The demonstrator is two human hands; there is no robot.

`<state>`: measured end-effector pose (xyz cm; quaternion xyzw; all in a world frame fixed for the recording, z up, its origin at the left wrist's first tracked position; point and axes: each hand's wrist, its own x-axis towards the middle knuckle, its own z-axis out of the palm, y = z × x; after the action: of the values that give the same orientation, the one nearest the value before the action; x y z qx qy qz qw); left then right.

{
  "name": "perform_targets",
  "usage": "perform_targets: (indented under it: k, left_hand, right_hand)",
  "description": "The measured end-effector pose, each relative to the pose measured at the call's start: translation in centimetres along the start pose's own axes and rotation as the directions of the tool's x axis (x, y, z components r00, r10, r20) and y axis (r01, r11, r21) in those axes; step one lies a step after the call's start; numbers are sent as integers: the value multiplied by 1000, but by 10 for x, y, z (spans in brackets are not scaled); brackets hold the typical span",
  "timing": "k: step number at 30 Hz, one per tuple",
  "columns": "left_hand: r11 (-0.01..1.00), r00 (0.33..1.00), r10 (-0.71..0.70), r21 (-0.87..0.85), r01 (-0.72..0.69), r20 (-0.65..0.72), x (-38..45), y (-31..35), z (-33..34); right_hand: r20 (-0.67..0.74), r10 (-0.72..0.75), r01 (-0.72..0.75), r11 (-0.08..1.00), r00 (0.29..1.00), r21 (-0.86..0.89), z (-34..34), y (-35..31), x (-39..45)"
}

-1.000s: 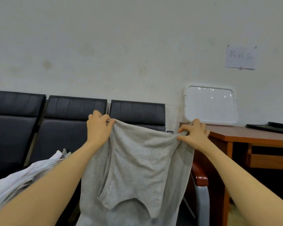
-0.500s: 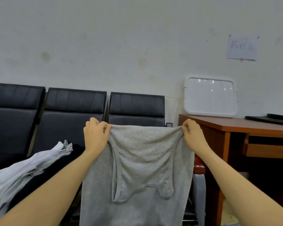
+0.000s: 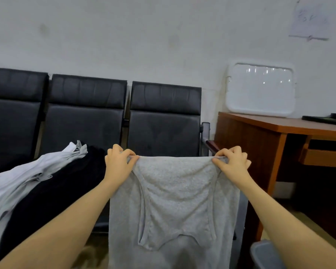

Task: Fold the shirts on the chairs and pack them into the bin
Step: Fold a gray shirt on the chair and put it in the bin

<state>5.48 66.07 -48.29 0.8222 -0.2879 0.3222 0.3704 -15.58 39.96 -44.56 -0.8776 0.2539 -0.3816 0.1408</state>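
Note:
A grey sleeveless shirt (image 3: 175,193) hangs folded over in front of the rightmost black chair (image 3: 164,121). My left hand (image 3: 118,164) pinches its top left corner and my right hand (image 3: 232,162) pinches its top right corner, stretching the top edge flat. Its straps and neckline dangle down the front. On the middle chair (image 3: 83,113) a pile lies with pale grey shirts (image 3: 25,181) and a black shirt (image 3: 52,193). A grey bin's rim (image 3: 264,253) shows at the bottom right corner.
A wooden desk (image 3: 264,131) stands right of the chairs, with a white tray (image 3: 260,89) leaning on the wall and a dark flat thing (image 3: 326,119) on top. A third chair (image 3: 14,113) is at far left. A paper note (image 3: 310,22) hangs on the wall.
Both hands have lowered the grey shirt and pulled its top edge straighter. The view has tilted down, bringing the bin's rim and more of the pile into sight.

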Motion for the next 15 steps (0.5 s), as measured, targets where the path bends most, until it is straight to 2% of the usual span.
perform_targets:
  k: [4,11,15]
  left_hand:
    - [999,982,-30,21,27,185,-12,-23,29]
    - [969,948,-235,-31,247,214,-12,-54,84]
    - [961,932,-269,-2,278,242,-6,-71,116]
  right_hand:
    - [115,57,-55,998,992,-24,40,20,-2]
    - [189,139,-130,990,972,-58,110,43,9]
    - [198,207,-204,978,958,-36,146,53,25]
